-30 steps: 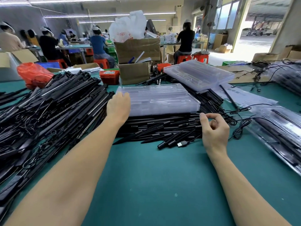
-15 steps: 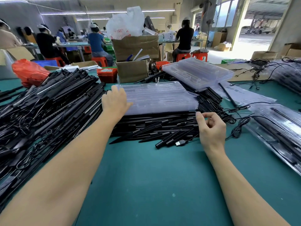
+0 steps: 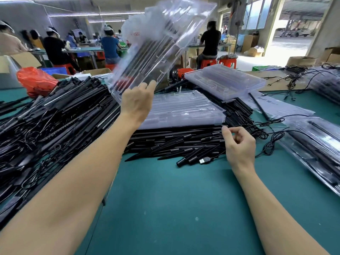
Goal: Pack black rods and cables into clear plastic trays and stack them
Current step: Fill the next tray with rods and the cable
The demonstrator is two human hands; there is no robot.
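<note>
Head view: left hand (image 3: 137, 102) grasps the lower corner of a clear tray (image 3: 161, 45), raised and tilted above the tray stack (image 3: 184, 111). The stack rests on black rods (image 3: 176, 142) on the green surface (image 3: 174, 208). Right hand (image 3: 239, 146) is loosely curled beside the rods, holding nothing discernible. Loose cables (image 3: 272, 140) lie just right of it.

Factory floor: seated workers (image 3: 110, 44) at long tables (image 3: 165, 208).
</note>
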